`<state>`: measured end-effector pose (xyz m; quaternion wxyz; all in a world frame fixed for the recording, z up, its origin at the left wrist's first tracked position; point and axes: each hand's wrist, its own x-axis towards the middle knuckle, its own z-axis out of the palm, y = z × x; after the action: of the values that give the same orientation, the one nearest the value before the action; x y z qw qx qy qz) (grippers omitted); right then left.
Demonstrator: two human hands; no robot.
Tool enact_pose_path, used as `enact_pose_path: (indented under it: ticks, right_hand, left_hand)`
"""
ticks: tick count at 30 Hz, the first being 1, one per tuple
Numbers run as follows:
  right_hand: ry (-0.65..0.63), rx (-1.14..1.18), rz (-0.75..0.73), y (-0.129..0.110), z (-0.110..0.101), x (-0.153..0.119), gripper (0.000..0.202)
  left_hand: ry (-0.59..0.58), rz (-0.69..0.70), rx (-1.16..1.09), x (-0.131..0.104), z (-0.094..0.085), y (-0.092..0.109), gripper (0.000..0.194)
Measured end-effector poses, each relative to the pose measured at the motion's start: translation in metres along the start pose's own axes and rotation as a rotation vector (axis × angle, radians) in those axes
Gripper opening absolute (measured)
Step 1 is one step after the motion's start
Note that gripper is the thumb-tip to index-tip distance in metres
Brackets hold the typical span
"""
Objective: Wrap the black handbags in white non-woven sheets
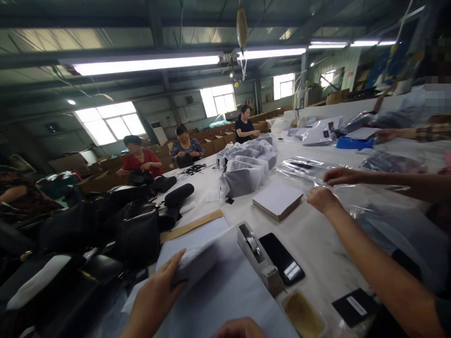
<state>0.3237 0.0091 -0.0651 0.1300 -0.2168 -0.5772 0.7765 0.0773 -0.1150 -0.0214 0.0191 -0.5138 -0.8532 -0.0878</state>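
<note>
My left hand (155, 295) is closed round the left end of a small bundle wrapped in white tissue paper (200, 265); what is inside is hidden. Under the bundle, large sheets of white paper (243, 300) lie spread on the table. At the bottom edge only the back of my right hand (239, 328) shows, low over the sheets, its fingers out of sight. A tape dispenser (259, 258) stands by the right border of the sheets, and a black phone (282, 258) lies against it.
Black handbags (137, 234) are heaped on the left. A stack of white card (276, 199) and paper-stuffed bags (246, 169) lie farther back. At right, a co-worker's hands (322, 199) hold a clear plastic bag (306, 164). A small tub (303, 314) stands near the front; several people work around.
</note>
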Motion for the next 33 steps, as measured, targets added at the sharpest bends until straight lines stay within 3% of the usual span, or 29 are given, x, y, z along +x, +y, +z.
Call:
enact_pose_path:
  ticks: [1,3,6,7,9,13,20,24,28,33]
  right_hand:
    - [0.031,0.005,-0.023,-0.024,-0.03,-0.001,0.024]
    - [0.141,0.016,-0.097,-0.078,-0.106,0.002,0.035]
    - [0.465,-0.121,-0.298,-0.144,-0.221,0.011,0.049]
    - [0.531,-0.145,-0.361,-0.155,-0.249,0.014,0.046]
    - [0.519,-0.161,-0.358,-0.162,-0.283,0.02,0.034]
    - [0.445,-0.148,-0.389,-0.147,-0.296,0.026,0.016]
    - [0.37,-0.072,-0.314,-0.118,-0.301,0.021,0.023]
    - [0.42,-0.051,-0.299,-0.096,-0.289,0.012,0.032]
    - [0.443,-0.051,-0.289,-0.076,-0.275,0.003,0.013]
    - [0.364,-0.11,-0.336,-0.053,-0.288,-0.001,0.013]
  left_hand:
    - [-0.021,-0.01,-0.001,0.007,-0.006,-0.001,0.067]
    - [-0.053,0.003,-0.011,0.022,-0.014,-0.005,0.067]
    - [-0.108,0.028,-0.005,0.041,-0.017,-0.01,0.078]
    - [-0.129,0.028,0.013,0.047,-0.017,-0.012,0.084]
    - [-0.158,0.022,0.051,0.056,-0.015,-0.015,0.09]
    - [-0.189,0.029,0.015,0.075,-0.016,-0.025,0.086]
    - [-0.411,0.155,-0.333,0.093,-0.015,-0.037,0.067]
    - [-0.39,0.079,-0.392,0.096,-0.012,-0.041,0.057]
    - [-0.431,-0.028,-0.497,0.111,-0.015,-0.051,0.046]
    - [-0.518,-0.212,-0.692,0.133,-0.027,-0.068,0.057]
